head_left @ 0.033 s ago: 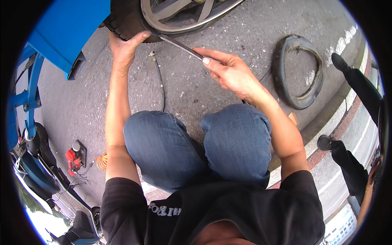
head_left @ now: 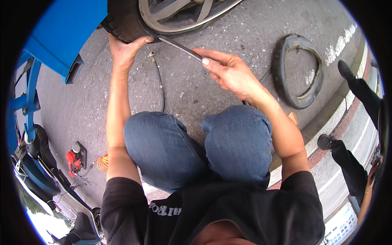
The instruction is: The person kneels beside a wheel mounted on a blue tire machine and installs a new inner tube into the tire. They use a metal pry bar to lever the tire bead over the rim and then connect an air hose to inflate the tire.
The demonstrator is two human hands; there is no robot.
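Note:
At the top stands a wheel with a black tyre (head_left: 124, 24) and a spoked metal rim (head_left: 185, 29). My left hand (head_left: 123, 54) grips the tyre's near left side, its thumb stretched along the sidewall towards the rim and its other fingers partly hidden under the tread. My right hand (head_left: 230, 71) is closed round a metal tyre lever (head_left: 180, 45), the forefinger lying along it. The lever slants up to the left, and its far tip meets the edge between tyre and rim, near my left thumb.
An inner tube (head_left: 279, 75) lies on the asphalt at right. A hose (head_left: 160, 79) with a metal end runs between my arms. At left are a blue metal frame (head_left: 65, 34), a red pump-like device (head_left: 73, 160) and an orange coiled hose (head_left: 102, 162). Another person's dark-trousered leg (head_left: 349, 163) shows at right.
My left thumb has slid slightly down and right, closer to the lever's tip. The lever and my right hand have hardly moved. The other person's upper foot has shifted a little.

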